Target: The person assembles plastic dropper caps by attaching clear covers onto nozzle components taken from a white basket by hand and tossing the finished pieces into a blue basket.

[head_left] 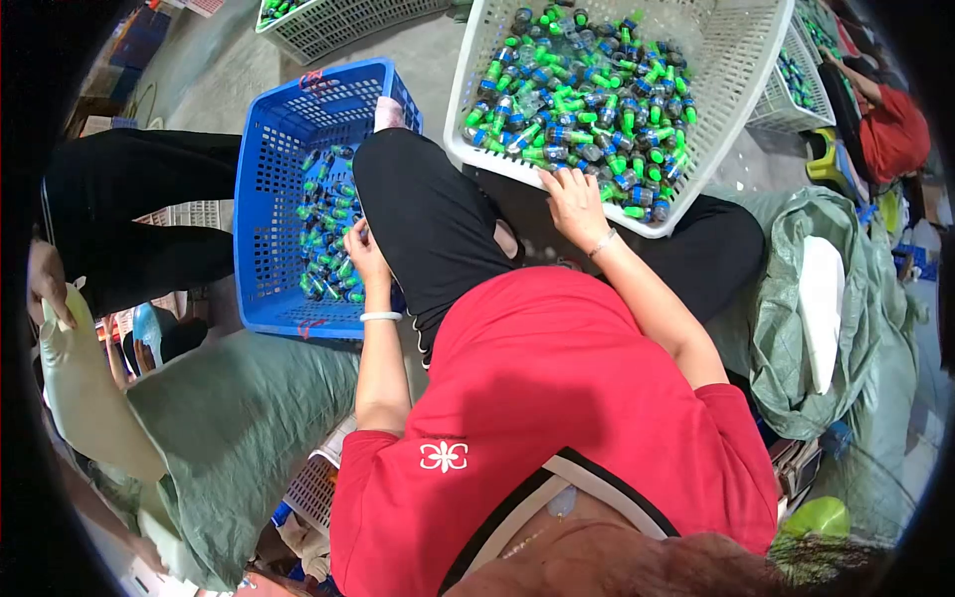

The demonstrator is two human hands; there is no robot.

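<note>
Many green-topped pieces (597, 114), left hand (369, 261), grip unclear

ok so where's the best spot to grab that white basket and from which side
Probably the white basket is best held by its left and right edges, a hand on each, reaching from the wearer's side. Those edges stand bare on opposite sides of the green-topped pieces, so the load should balance. The right hand is at the near edge; lifting only there might tip it.

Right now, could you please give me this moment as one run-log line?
left hand: at blue basket, hold unclear | right hand: touching white basket | green-tipped pieces: in both baskets
</note>
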